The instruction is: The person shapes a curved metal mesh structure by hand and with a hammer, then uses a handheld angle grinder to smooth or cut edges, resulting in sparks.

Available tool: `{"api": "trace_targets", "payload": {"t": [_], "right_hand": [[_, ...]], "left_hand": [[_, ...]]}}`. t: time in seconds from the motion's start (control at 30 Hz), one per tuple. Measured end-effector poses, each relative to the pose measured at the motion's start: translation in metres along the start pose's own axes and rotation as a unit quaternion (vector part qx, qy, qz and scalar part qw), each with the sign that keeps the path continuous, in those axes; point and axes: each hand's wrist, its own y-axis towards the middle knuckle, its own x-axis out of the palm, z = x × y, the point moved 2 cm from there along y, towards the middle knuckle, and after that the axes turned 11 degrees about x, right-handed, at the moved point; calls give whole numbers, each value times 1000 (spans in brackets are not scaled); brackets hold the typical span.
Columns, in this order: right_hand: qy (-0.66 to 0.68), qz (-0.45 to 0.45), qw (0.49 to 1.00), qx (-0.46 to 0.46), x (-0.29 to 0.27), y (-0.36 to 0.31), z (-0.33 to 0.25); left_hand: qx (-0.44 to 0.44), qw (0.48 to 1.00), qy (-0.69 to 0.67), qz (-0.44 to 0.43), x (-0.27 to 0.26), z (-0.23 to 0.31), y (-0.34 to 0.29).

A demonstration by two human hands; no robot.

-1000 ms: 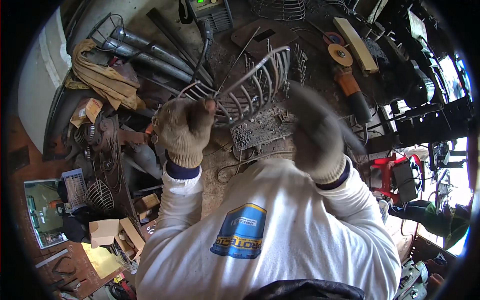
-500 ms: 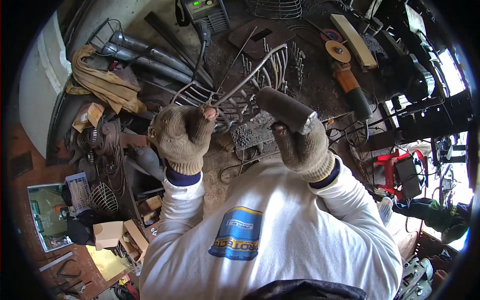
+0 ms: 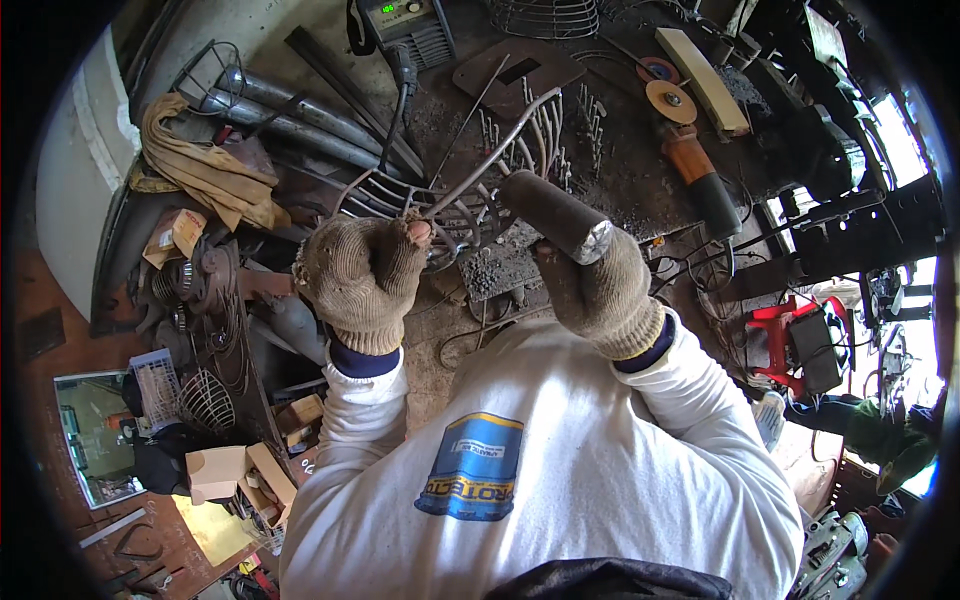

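My left hand (image 3: 362, 268), in a worn knitted glove with a bare thumb tip showing, is closed on the near end of a metal rod (image 3: 492, 157). The rod slants away to the right over a cage-like frame of curved metal bars (image 3: 468, 218); whether it is joined to the frame I cannot tell. My right hand (image 3: 603, 292), gloved too, is closed at the near end of a thick dark metal cylinder (image 3: 556, 214) with a bright, battered end face. The fingers and any handle beneath the cylinder are hidden. Its far end is close to the rod.
An angle grinder (image 3: 690, 160) lies at the far right by a wooden bar (image 3: 703, 83). Several short rods (image 3: 545, 135) stand on the dark work surface. A welding machine (image 3: 405, 28) is at the back. Steel tubes (image 3: 310, 128) and a tan cloth (image 3: 195, 165) lie left.
The cylinder in my right hand has shifted slightly left, and the rod's far end has moved a little left. Both hands keep their holds.
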Motion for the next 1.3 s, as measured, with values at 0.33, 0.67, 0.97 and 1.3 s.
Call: {"api": "trace_targets", "payload": {"t": [0.33,0.67,0.97,1.3], "right_hand": [[-50,71,996,-11,-15,-3,-4],[21,35,999,-25,-5,-18,4],[24,105,994,-33,0,-12,14],[41,-27,996,68,-5,-15,4]], "left_hand": [[-1,1000,8,10,7,-6,-6],[-63,998,18,2,8,-13,-7],[-90,990,-103,19,15,-8,-7],[-172,976,-130,14,12,-13,-15]]}}
